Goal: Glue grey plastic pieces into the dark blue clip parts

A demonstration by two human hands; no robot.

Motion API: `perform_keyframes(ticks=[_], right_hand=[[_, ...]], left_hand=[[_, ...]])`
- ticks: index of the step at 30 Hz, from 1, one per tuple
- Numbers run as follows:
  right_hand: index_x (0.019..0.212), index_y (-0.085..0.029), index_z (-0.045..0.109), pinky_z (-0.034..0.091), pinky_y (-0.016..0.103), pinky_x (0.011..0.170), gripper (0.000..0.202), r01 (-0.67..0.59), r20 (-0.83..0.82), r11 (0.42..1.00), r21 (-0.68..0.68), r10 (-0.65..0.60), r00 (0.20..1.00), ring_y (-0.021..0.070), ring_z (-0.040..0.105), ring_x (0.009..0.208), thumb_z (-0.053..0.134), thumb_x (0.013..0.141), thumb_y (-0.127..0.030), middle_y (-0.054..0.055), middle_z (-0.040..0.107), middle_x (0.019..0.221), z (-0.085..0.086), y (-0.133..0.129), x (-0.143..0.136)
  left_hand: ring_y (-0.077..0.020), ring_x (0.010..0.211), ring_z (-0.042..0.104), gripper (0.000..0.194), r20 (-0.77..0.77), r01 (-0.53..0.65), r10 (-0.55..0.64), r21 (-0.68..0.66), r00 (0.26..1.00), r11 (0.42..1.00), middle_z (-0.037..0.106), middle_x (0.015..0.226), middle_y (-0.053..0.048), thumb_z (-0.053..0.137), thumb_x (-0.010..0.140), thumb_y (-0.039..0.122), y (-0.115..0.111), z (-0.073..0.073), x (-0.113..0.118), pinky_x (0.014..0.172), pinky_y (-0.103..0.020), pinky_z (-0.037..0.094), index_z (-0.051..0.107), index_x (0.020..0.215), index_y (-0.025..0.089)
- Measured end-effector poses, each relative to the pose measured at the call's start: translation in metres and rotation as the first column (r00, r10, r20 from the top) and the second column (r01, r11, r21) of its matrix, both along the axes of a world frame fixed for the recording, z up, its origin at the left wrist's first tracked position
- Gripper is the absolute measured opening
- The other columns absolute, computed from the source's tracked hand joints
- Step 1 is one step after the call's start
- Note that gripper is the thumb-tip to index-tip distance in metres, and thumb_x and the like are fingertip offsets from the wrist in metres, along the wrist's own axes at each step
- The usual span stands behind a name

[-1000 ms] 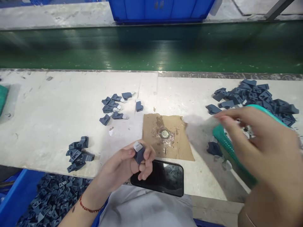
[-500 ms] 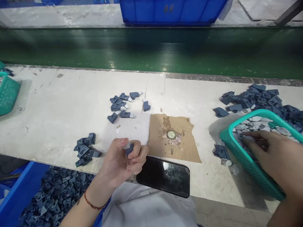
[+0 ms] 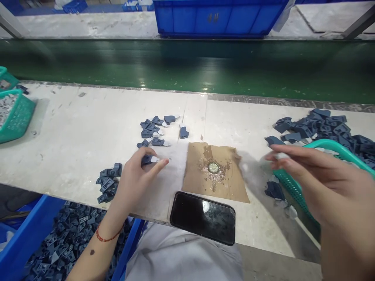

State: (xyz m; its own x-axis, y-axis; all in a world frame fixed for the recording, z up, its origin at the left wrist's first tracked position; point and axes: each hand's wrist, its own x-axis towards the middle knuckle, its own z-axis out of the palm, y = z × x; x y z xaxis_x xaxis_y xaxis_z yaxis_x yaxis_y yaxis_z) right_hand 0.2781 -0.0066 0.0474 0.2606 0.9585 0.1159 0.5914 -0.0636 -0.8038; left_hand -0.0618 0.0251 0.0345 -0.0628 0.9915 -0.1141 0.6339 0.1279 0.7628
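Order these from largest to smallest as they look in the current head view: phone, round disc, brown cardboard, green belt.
1. Green belt, spanning the picture's width
2. Brown cardboard
3. Phone
4. Round disc, clearly smallest

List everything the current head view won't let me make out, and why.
All in the head view:
- Exact shape of the white piece: blurred, partly covered by the right hand's fingers.
- Full outline of the dark piece: partly behind the left hand.
- Left green basket's far side: cut off by left edge.
- Blue crate's top: beyond upper edge.
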Motion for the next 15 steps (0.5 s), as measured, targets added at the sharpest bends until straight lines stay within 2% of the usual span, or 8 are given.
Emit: perform_keyframes(ticks=[2, 5, 9, 11, 13, 15], right_hand=[[0.11, -0.033, 0.078, 0.062, 0.037, 0.078, 0.023, -0.133, -0.261, 0.99, -0.048, 0.116, 0.958, 0.0218, 0.074, 0.086, 0.075, 0.089, -0.043, 0.006, 0.079, 0.097, 0.004, 0.014, -0.02], [0.101, -0.03, 0.078, 0.062, 0.031, 0.078, 0.017, -0.352, -0.54, 0.935, -0.047, 0.273, 0.796, 0.0171, 0.073, 0.082, 0.079, 0.085, -0.038, 0.003, 0.079, 0.092, -0.001, 0.032, -0.04], [0.096, -0.027, 0.079, 0.059, 0.024, 0.075, 0.014, -0.426, -0.661, 0.901, -0.076, 0.275, 0.699, 0.0129, 0.072, 0.082, 0.08, 0.085, -0.035, 0.003, 0.079, 0.095, -0.013, 0.036, -0.053], [0.101, -0.027, 0.079, 0.057, 0.022, 0.073, 0.017, -0.436, -0.699, 0.895, -0.097, 0.25, 0.669, 0.0121, 0.071, 0.081, 0.079, 0.086, -0.034, 0.002, 0.078, 0.093, -0.018, 0.033, -0.053], [0.103, -0.026, 0.078, 0.055, 0.022, 0.07, 0.018, -0.435, -0.722, 0.895, -0.104, 0.233, 0.652, 0.0113, 0.069, 0.077, 0.078, 0.088, -0.034, 0.001, 0.076, 0.087, -0.02, 0.031, -0.052], [0.101, -0.025, 0.078, 0.053, 0.021, 0.067, 0.015, -0.431, -0.725, 0.896, -0.104, 0.228, 0.65, 0.0098, 0.066, 0.071, 0.077, 0.089, -0.034, 0.0, 0.073, 0.081, -0.021, 0.031, -0.049]], left_hand=[[-0.0216, 0.087, 0.057, 0.043, -0.219, 0.006, 0.007, 0.06, 0.976, 0.998, 0.06, 0.11, -0.006, 0.068, 0.089, 0.047, 0.005, -0.005, -0.006, 0.077, -0.033, 0.045, 0.058, 0.123, 0.022], [-0.0268, 0.103, 0.061, 0.052, -0.379, 0.07, -0.028, 0.096, 0.925, 0.993, 0.055, 0.126, -0.012, 0.059, 0.095, 0.036, 0.008, -0.011, -0.012, 0.085, -0.038, 0.05, 0.047, 0.144, 0.021], [-0.0251, 0.093, 0.065, 0.052, -0.459, 0.075, -0.005, 0.136, 0.888, 0.988, 0.057, 0.129, -0.013, 0.06, 0.094, 0.036, 0.004, -0.007, -0.023, 0.078, -0.037, 0.054, 0.052, 0.143, 0.023], [-0.0269, 0.096, 0.066, 0.05, -0.495, 0.044, 0.057, 0.189, 0.867, 0.981, 0.058, 0.13, -0.014, 0.061, 0.093, 0.039, -0.002, -0.001, -0.034, 0.084, -0.04, 0.056, 0.057, 0.14, 0.021], [-0.0356, 0.111, 0.064, 0.051, -0.598, 0.006, 0.129, 0.218, 0.791, 0.976, 0.058, 0.133, -0.019, 0.058, 0.094, 0.045, -0.008, 0.003, -0.05, 0.099, -0.05, 0.051, 0.061, 0.136, 0.015], [-0.0466, 0.125, 0.055, 0.06, -0.727, -0.044, 0.128, 0.134, 0.674, 0.99, 0.058, 0.132, -0.024, 0.054, 0.094, 0.055, -0.011, 0.005, -0.065, 0.105, -0.062, 0.044, 0.061, 0.135, 0.012]])
